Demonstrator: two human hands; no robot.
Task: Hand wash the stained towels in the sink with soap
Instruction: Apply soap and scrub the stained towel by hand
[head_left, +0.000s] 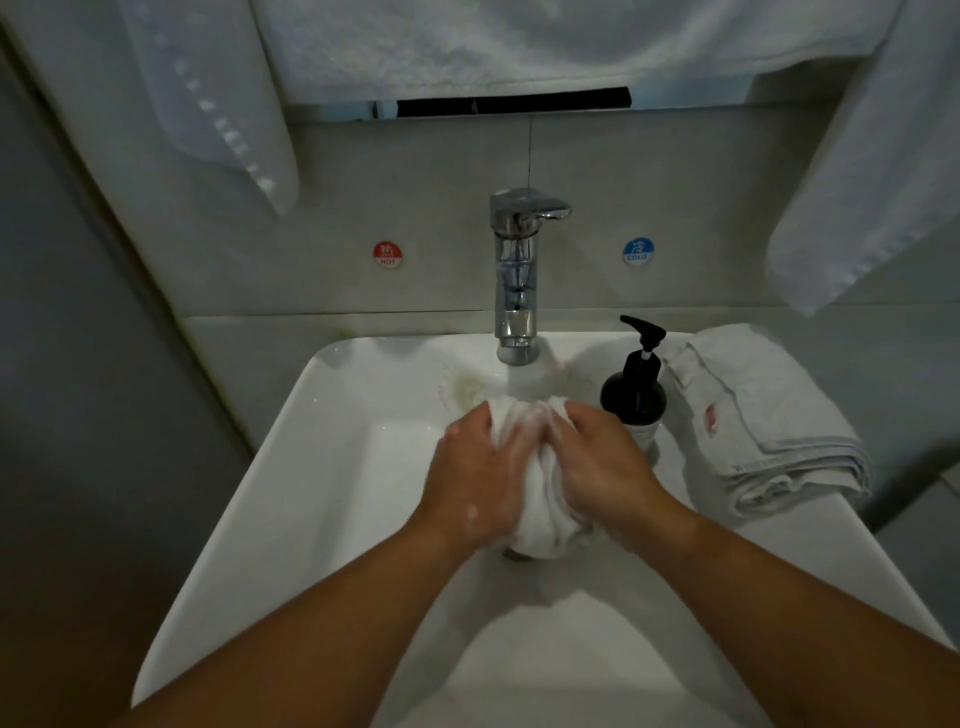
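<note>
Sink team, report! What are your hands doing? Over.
Left hand and right hand grip the bunched towel in the sink. Stained folded towel waits beside soap bottle. Nothing blocking.

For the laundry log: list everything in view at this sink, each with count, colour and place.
sink: one, white, under the tiled wall.
tap: one, chrome, centre of the back rim.
soap bottle: one, black with a pump, on the ledge right of the tap.
wet towel: one, white, over the basin, in front of the tap.
folded towels: a pile, count unclear, white-grey with a red stain, on the right ledge.
hanging towels: three, white, above at left, centre and right.
HOT sticker: one, red, wall left of the tap.
COLD sticker: one, blue, wall right of the tap.
left hand: one, soapy, grips the wet towel's left side.
right hand: one, grips its right side.
</note>
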